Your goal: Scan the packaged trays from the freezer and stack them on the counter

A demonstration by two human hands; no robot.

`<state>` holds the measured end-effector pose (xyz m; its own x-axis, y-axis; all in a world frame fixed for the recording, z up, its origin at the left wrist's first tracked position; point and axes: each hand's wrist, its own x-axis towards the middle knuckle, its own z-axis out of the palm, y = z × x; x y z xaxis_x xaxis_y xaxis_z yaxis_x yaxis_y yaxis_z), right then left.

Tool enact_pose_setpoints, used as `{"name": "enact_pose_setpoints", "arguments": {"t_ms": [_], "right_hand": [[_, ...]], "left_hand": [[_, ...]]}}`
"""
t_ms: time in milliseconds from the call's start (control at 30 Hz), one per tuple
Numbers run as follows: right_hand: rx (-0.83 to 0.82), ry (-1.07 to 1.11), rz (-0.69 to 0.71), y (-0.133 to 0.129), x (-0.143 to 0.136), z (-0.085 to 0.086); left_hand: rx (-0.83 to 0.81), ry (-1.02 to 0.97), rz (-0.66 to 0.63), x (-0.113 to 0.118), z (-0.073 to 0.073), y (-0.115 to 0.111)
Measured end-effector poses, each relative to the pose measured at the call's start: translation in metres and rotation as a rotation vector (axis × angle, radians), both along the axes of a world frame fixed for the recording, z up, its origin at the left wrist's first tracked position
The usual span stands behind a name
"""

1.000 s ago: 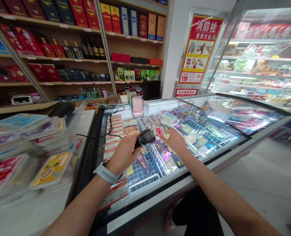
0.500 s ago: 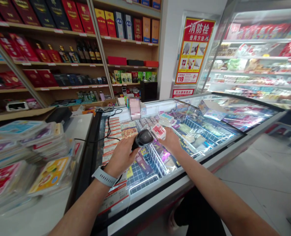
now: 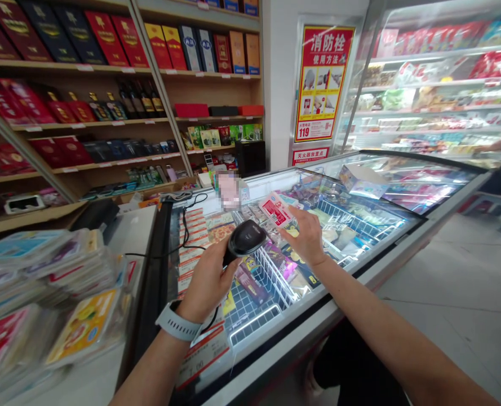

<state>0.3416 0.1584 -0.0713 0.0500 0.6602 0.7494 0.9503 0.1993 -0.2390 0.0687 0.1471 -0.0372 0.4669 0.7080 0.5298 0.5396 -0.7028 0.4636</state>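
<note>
My left hand (image 3: 208, 276), with a pale watch strap on its wrist, is closed round the handle of a black barcode scanner (image 3: 247, 238). The scanner's head points away over the freezer. To its right, my right hand (image 3: 307, 234) pinches a small red-and-white packet (image 3: 274, 211) by its right edge, face tilted up. Packet and scanner are apart, with a short gap between them. Both are above the glass-topped chest freezer (image 3: 347, 304), where wire baskets (image 3: 250, 324) hold packaged frozen goods.
Stacks of flat packaged cards or packets (image 3: 81, 327) lie on the counter (image 3: 138, 225) at left. A black cable (image 3: 185, 225) runs across the freezer's left end. An open carton (image 3: 362, 181) rests on the glass. Boxed goods fill the shelves (image 3: 216, 73); a person's arm (image 3: 497, 146) shows at far right.
My right hand has lifted and turned the packet, so its red face shows more. The scanner stays in my left hand, nearly in place. The view has shifted slightly.
</note>
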Motion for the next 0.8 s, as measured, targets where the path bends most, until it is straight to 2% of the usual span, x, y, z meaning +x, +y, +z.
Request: {"name": "enact_pose_setpoints", "arguments": {"t_ms": [467,800], "right_hand": [[0.019,-0.004,-0.009,-0.0014,-0.0035,0.0021],[0.064,-0.051,0.018,0.0003,-0.0030,-0.0009]], "left_hand": [[0.106,0.022,-0.005,0.0029,0.0042,-0.0079],[0.108,0.051,-0.021,0.0034,0.0016,-0.0070]]}}
